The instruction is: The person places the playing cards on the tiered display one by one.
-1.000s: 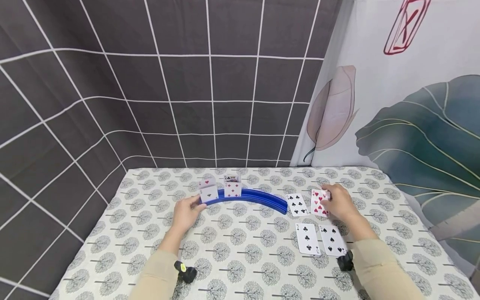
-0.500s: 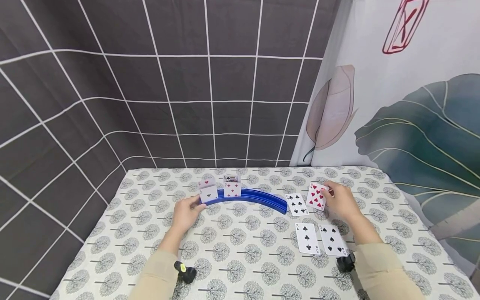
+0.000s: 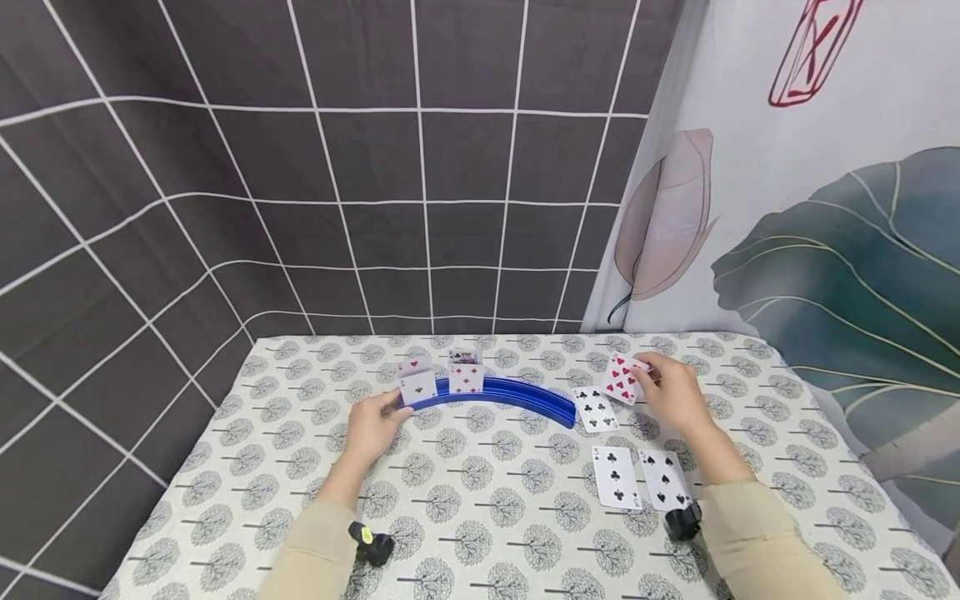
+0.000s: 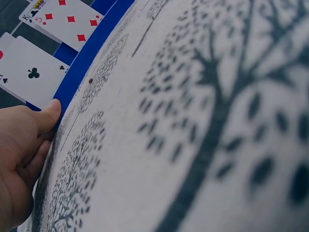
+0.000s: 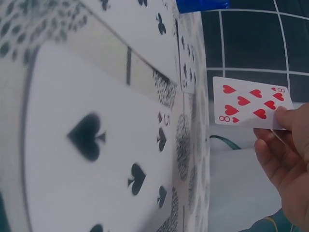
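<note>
A curved blue card holder lies on the table, and my left hand pinches its left end, thumb on the front edge. In its slots stand an ace of clubs with a heart card behind it, then a five of diamonds with a king of clubs behind. My right hand pinches an eight of hearts between thumb and fingers, raised above the table. In the head view this card overlaps the upper edge of a six of clubs.
A three of clubs and a five of spades lie face up on the tree-print tablecloth, nearer me. Behind the table hang a dark gridded curtain and a white cloth with painted leaves.
My right hand has lifted the eight of hearts off its spot beside the six of clubs and moved it left and away from me, tilting it. My left hand stays on the holder.
</note>
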Tool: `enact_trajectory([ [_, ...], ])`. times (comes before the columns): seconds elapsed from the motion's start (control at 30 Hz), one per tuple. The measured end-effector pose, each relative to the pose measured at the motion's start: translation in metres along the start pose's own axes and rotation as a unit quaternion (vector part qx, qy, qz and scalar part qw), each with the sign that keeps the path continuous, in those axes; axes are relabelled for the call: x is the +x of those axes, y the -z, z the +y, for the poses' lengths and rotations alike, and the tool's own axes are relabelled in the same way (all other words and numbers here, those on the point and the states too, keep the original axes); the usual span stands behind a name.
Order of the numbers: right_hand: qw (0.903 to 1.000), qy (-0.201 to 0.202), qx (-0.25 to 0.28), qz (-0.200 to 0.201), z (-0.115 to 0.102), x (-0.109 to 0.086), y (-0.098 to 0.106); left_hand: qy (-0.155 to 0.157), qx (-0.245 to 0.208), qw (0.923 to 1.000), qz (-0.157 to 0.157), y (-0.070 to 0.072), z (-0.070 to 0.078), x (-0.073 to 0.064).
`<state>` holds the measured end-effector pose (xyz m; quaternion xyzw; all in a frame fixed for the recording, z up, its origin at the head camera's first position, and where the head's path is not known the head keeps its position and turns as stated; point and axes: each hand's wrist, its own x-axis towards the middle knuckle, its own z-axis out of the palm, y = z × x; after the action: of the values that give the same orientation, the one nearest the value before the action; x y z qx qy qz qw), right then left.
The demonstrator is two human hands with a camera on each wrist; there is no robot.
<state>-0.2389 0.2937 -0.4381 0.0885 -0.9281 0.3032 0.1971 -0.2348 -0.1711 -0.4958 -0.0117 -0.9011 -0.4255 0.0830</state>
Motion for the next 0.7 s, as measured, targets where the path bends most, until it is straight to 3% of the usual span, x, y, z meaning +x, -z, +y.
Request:
enact_trajectory([
  [0.47, 0.9965, 0.075, 0.005, 0.035, -0.014, 0.014, -0.013, 0.011, -0.001, 0.9999, -0.008, 0.0, 0.001, 0.0],
  [0.7, 0.9978, 0.061, 0.024, 0.01, -0.028, 0.018, -0.016, 0.009, -0.001, 0.9999, -0.005, 0.0, 0.001, 0.0],
])
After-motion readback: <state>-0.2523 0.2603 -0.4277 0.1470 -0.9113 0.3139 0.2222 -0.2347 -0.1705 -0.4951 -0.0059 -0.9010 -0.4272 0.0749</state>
